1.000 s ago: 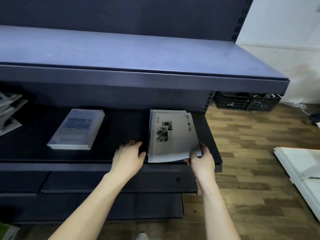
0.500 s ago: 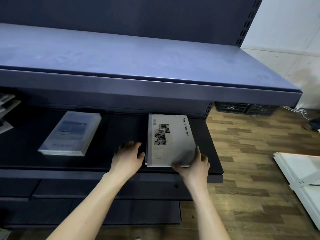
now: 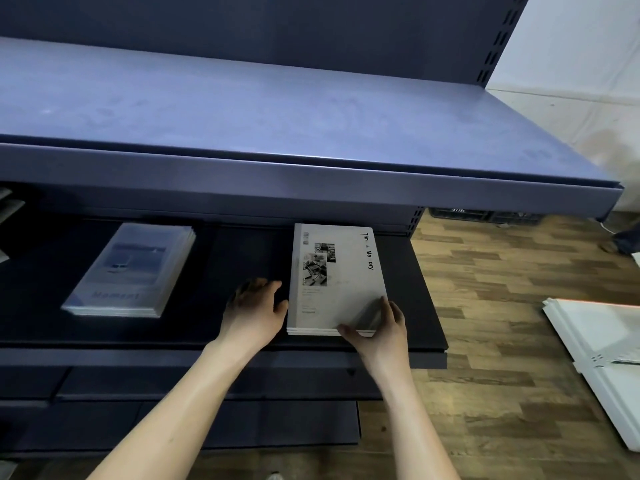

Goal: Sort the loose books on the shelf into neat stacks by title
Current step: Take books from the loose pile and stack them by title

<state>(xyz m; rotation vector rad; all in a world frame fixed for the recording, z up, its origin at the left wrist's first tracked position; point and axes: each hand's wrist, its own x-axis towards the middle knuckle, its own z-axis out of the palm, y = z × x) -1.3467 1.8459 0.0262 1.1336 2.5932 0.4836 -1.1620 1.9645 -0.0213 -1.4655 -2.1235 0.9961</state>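
The top white book has dropped flat onto the white stack (image 3: 337, 278), squared at the shelf's (image 3: 420, 306) near right; this title looks stacked. The right hand (image 3: 381, 332) pinches its near corner; the left hand (image 3: 254, 311), relaxed, touches its left edge. Two full stacks show, the grey-blue stack (image 3: 130, 271) at left, and loose books (image 3: 8, 216) at the far-left edge.

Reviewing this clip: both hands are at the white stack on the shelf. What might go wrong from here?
1. The white book stack lies near the shelf's front edge, so a nudge from the right hand might slide it off.
2. The left hand pushing sideways may skew the stack.
3. The blue-cover stack sits angled, not yet squared.
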